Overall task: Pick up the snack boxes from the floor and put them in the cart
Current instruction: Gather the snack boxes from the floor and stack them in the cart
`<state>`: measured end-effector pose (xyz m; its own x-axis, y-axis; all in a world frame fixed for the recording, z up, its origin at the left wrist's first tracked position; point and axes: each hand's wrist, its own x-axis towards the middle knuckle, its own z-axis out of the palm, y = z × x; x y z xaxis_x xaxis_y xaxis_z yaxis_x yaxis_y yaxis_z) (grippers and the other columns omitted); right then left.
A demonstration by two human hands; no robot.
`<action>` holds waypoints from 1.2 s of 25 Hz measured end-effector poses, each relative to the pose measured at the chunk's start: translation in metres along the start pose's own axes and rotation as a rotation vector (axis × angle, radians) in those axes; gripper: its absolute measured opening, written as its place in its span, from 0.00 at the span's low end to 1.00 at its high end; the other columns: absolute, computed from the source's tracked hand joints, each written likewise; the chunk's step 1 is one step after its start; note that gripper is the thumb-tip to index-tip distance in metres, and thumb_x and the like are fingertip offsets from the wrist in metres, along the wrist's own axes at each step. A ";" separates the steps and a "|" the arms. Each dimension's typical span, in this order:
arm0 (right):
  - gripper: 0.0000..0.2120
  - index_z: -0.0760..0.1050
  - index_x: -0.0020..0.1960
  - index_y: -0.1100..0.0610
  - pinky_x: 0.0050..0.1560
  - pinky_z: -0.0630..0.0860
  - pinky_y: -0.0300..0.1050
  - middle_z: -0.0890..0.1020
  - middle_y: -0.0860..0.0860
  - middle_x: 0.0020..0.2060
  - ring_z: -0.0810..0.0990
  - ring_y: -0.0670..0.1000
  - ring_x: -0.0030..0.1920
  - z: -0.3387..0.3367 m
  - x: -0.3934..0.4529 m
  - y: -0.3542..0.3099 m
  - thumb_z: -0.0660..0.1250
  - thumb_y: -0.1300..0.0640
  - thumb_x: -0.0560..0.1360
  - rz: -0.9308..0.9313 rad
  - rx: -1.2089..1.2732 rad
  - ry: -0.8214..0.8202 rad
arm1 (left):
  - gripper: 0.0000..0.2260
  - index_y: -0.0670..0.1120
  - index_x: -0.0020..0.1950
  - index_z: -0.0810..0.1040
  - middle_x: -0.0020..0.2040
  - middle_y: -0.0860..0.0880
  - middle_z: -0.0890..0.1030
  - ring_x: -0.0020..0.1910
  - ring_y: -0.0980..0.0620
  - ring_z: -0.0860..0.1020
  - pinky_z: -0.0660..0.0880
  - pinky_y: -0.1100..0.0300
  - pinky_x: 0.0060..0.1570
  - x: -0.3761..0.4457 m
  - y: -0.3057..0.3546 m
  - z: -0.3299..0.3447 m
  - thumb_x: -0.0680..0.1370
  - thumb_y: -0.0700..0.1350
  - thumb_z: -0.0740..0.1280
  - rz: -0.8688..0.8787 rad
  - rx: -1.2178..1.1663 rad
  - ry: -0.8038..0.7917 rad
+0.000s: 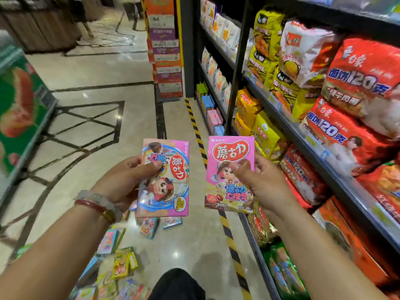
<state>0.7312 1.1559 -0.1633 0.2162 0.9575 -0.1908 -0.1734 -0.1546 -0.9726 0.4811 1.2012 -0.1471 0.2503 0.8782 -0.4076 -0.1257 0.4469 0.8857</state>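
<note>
Starting at left: more snack boxes (121, 263) lie scattered on the floor (104, 68). Left hand (125, 180) pinches a pink box (166, 191) by its edge, thumb on its face; right hand (259, 180) pinches another pink box (229, 161) likewise. Judged light, stiff cardboard, glossy, crushable; edge grips suit. No cart is visible.

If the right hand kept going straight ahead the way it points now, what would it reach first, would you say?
The right hand, holding a pink snack box, points forward along the aisle. Likely first: the boxes on the low shelf, though depth is unclear.
</note>
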 end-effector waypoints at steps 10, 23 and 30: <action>0.14 0.77 0.53 0.60 0.39 0.81 0.47 0.86 0.55 0.43 0.85 0.54 0.41 0.003 -0.160 0.043 0.72 0.60 0.69 -0.059 0.047 0.133 | 0.19 0.35 0.57 0.77 0.50 0.36 0.83 0.41 0.42 0.83 0.81 0.47 0.44 -0.107 -0.056 -0.011 0.68 0.38 0.73 0.012 0.107 -0.168; 0.06 0.77 0.49 0.56 0.35 0.81 0.42 0.86 0.50 0.39 0.85 0.51 0.37 0.008 -0.444 0.088 0.71 0.61 0.73 -0.024 0.083 0.555 | 0.25 0.37 0.60 0.77 0.50 0.36 0.83 0.46 0.38 0.82 0.80 0.44 0.46 -0.276 -0.142 -0.006 0.65 0.45 0.71 -0.099 0.294 -0.502; 0.10 0.78 0.51 0.55 0.50 0.81 0.57 0.85 0.55 0.46 0.85 0.57 0.45 -0.006 -0.620 0.119 0.72 0.60 0.70 -0.045 0.137 0.757 | 0.22 0.38 0.59 0.77 0.53 0.37 0.82 0.48 0.39 0.82 0.79 0.43 0.49 -0.391 -0.199 0.039 0.67 0.41 0.73 -0.135 0.282 -0.732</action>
<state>0.5823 0.5420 -0.1616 0.8160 0.5268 -0.2379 -0.2555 -0.0405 -0.9660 0.4455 0.7625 -0.1549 0.8253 0.4409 -0.3529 0.1742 0.3956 0.9018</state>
